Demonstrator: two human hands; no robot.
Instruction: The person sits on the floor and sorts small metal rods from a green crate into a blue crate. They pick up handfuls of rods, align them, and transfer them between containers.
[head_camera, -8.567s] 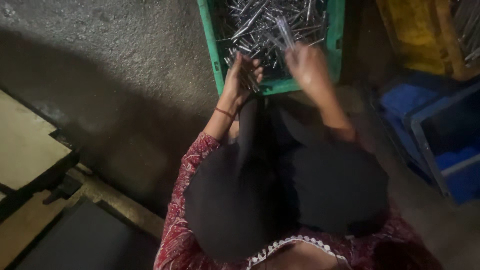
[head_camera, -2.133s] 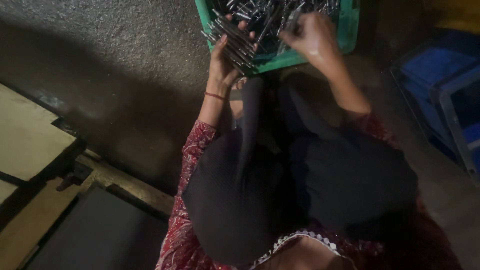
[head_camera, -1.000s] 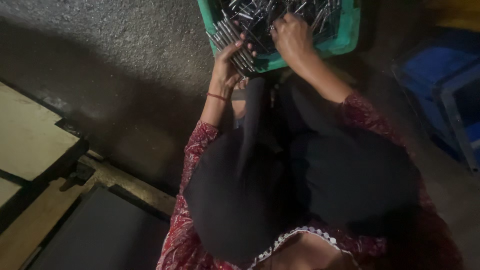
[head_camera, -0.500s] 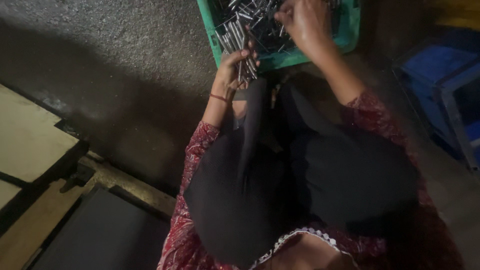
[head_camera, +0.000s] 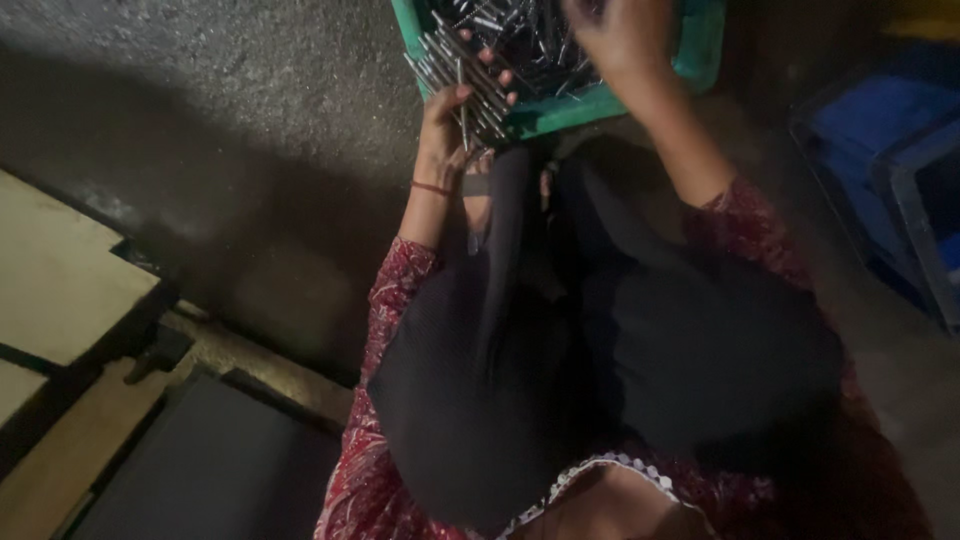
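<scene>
Left hand (head_camera: 452, 125) clutching a bundle of metal rods (head_camera: 462, 78); right hand (head_camera: 625, 35) over green crate (head_camera: 560, 108), grip unclear

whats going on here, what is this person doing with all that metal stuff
A person crouched on a rough concrete floor is sorting thin metal rods from a green plastic crate. The left hand holds a bundle of rods fanned out over the crate's near edge. The right hand is over the loose rods inside the crate; what it grips cannot be seen. Blue crates stand to the right.

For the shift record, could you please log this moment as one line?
left hand: holds bundle of metal rods | right hand: over green crate | seated on floor
</scene>
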